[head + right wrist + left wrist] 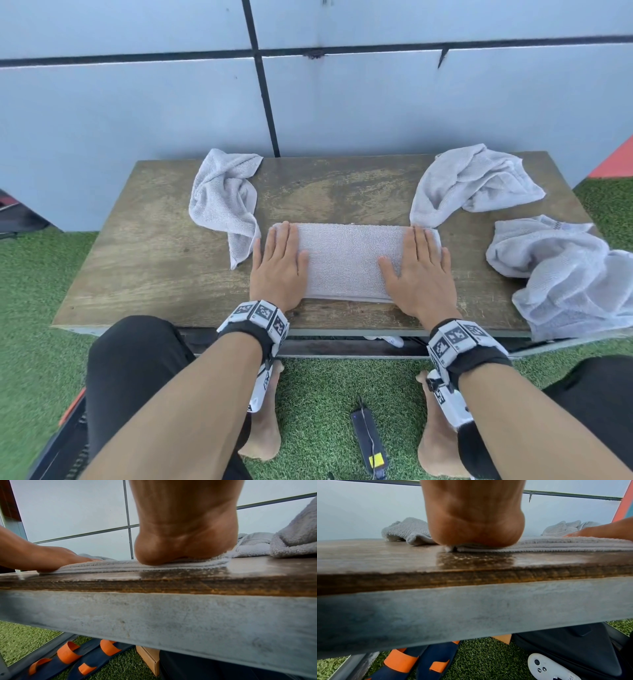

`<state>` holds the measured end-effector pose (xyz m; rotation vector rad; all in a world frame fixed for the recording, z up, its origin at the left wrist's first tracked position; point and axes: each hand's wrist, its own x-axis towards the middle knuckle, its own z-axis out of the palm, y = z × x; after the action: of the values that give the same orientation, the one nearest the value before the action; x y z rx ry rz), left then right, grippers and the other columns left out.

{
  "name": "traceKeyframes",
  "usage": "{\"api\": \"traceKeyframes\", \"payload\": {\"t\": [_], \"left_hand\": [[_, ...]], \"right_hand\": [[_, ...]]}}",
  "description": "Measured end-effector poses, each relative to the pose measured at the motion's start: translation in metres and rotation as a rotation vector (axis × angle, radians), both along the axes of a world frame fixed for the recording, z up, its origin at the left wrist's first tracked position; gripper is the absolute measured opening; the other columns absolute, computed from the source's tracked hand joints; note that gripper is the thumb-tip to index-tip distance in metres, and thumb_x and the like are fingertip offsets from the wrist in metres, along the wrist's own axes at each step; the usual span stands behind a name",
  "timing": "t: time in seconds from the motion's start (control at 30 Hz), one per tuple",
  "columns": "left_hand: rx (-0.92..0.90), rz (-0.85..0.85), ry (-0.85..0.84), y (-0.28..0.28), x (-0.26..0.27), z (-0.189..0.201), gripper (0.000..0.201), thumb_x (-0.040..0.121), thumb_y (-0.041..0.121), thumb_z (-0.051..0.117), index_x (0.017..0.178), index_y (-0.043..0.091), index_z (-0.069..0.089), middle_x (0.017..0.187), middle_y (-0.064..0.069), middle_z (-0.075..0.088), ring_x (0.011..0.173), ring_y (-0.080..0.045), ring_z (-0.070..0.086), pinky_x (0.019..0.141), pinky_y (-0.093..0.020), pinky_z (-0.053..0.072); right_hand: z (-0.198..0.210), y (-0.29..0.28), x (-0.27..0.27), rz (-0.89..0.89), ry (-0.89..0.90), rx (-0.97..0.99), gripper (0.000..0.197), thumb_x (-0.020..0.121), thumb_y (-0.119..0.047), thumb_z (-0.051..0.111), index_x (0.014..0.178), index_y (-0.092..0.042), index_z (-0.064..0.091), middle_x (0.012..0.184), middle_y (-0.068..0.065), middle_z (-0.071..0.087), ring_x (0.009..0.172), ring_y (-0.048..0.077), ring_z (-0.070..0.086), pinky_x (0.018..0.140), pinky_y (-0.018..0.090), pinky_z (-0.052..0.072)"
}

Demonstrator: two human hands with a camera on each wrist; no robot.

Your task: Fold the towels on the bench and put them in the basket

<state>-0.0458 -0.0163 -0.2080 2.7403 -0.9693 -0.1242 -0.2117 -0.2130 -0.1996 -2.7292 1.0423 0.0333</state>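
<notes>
At the far left of the wooden table (144,260), a crumpled grey towel (222,202) lies bunched near the back edge, one end trailing toward the person. Just beside it, the left hand (278,270) lies flat, fingers straight and together, pressing the left end of the folded towel (346,260), which sits near the front middle of the table. The right hand (416,270) presses the right end the same way, palm down, fingers straight. Behind it, a second crumpled towel (474,181) touches the folded towel's far right corner. Farther right, a third loose towel (568,274) hangs over the front right corner of the table.

From above, the folded towel reads as one flat rectangle. The left wrist view shows instead its stacked layers along the near edge (556,546), with the heel of the left hand (476,530) bearing down on them. The right wrist view shows the same layers (120,566) under the heel of the right hand (185,540).

Only the wrist views reach under the table: navy sandals with orange straps (82,660) on the green turf, a cardboard box (150,660), and, in the left wrist view, a white controller (547,668) against a dark bag (573,649). Only the head view shows a black device (370,445) on the turf between the bare feet. No basket can be made out in any view.
</notes>
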Motion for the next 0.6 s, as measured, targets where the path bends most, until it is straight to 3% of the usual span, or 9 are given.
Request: {"api": "traceKeyframes", "payload": {"t": [0.23, 0.4, 0.6], "left_hand": [[0.057, 0.022, -0.005, 0.000, 0.000, 0.004, 0.063, 0.105, 0.047, 0.011, 0.161, 0.020, 0.002, 0.169, 0.002, 0.001, 0.155, -0.021, -0.005, 0.125, -0.043, -0.008], [0.115, 0.060, -0.017, -0.001, -0.001, 0.004, 0.067, 0.103, 0.050, 0.005, 0.161, 0.018, 0.002, 0.169, 0.000, 0.001, 0.155, -0.024, -0.003, 0.123, -0.044, -0.014], [0.218, 0.111, 0.034, -0.002, -0.014, 0.015, 0.067, 0.104, 0.049, 0.005, 0.160, 0.014, -0.007, 0.168, -0.002, -0.008, 0.154, -0.022, -0.013, 0.121, -0.047, -0.019]], "right_hand": [[0.001, 0.001, -0.002, -0.075, 0.009, 0.010, 0.095, 0.091, -0.076, 0.009, 0.160, -0.012, -0.005, 0.169, 0.002, -0.009, 0.155, 0.016, -0.012, 0.125, 0.048, -0.004], [0.002, -0.004, -0.007, -0.123, 0.026, 0.067, 0.095, 0.091, -0.077, 0.008, 0.160, -0.014, -0.009, 0.168, 0.000, -0.013, 0.155, 0.019, -0.010, 0.125, 0.050, -0.004], [0.020, -0.012, -0.006, -0.098, 0.141, 0.248, 0.092, 0.092, -0.077, 0.019, 0.159, -0.022, -0.012, 0.166, -0.003, -0.022, 0.152, 0.021, -0.024, 0.121, 0.055, -0.010]]}}
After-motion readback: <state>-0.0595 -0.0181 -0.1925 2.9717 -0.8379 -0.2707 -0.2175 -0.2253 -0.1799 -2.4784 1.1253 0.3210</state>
